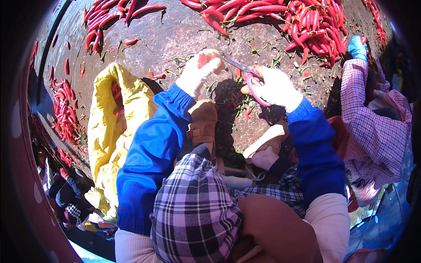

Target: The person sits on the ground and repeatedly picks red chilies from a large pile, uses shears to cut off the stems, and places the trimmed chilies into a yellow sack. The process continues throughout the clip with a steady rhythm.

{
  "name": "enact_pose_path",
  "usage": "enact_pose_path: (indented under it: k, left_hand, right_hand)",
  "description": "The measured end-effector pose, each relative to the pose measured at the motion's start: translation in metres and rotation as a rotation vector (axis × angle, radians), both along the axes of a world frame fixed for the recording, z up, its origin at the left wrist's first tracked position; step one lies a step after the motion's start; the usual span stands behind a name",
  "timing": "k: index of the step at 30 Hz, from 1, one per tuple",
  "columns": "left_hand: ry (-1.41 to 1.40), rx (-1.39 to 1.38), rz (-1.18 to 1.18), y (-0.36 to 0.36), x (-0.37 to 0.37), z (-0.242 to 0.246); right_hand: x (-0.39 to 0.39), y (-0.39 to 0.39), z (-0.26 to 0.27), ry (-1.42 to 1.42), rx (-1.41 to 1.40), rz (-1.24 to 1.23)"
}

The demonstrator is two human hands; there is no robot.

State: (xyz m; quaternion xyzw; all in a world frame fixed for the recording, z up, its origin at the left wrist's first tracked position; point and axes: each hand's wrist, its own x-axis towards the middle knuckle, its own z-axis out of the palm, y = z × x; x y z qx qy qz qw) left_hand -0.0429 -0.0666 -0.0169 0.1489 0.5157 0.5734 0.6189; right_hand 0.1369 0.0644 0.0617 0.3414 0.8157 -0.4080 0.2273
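Note:
My left hand [196,71], in a white glove, is closed around a red chili pepper [202,60], mostly hidden by the fingers. My right hand [281,88], gloved the same way, grips scissors with pink handles [252,86]. Their dark blades [237,65] point left, with the tips close to my left fingertips. Beneath both hands, cut green stems [241,107] and bits of red pepper are strewn over the ground. To the left of my left arm stands a yellow sack [102,131], its mouth open, with red peppers [119,107] inside.
Heaps of red chili peppers [315,29] lie ahead, with another pile [64,110] at the far left. A person in a checked sleeve [353,82] and blue glove [358,48] works at the right. Other people [67,194] sit at the lower left. My shoes [202,120] rest below my hands.

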Motion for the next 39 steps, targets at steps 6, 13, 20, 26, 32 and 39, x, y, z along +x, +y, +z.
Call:
enact_pose_path:
  k: [6, 13, 20, 26, 32, 39]
  left_hand:
    - [0.115, 0.006, -0.091, -0.002, -0.010, 0.009]
    - [0.030, 0.045, -0.077, 0.000, -0.012, 0.015]
    - [-0.114, 0.006, -0.004, -0.003, -0.009, 0.017]
    - [-0.168, -0.029, 0.006, -0.003, -0.007, 0.020]
    - [-0.189, -0.050, -0.063, -0.005, -0.009, 0.015]
    - [-0.221, -0.139, 0.051, -0.006, -0.007, -0.005]
  right_hand:
    - [0.004, 0.014, -0.006, -0.049, 0.032, 0.136]
    - [0.005, 0.000, -0.020, 0.024, -0.963, -0.565]
    - [-0.004, -0.010, -0.007, 0.163, 0.257, 0.066]
    - [-0.007, -0.007, -0.005, 0.091, 0.134, 0.031]
    - [0.001, 0.003, -0.054, 0.100, 0.096, -0.083]
    - [-0.053, 0.109, -0.115, 0.255, 0.755, 0.162]
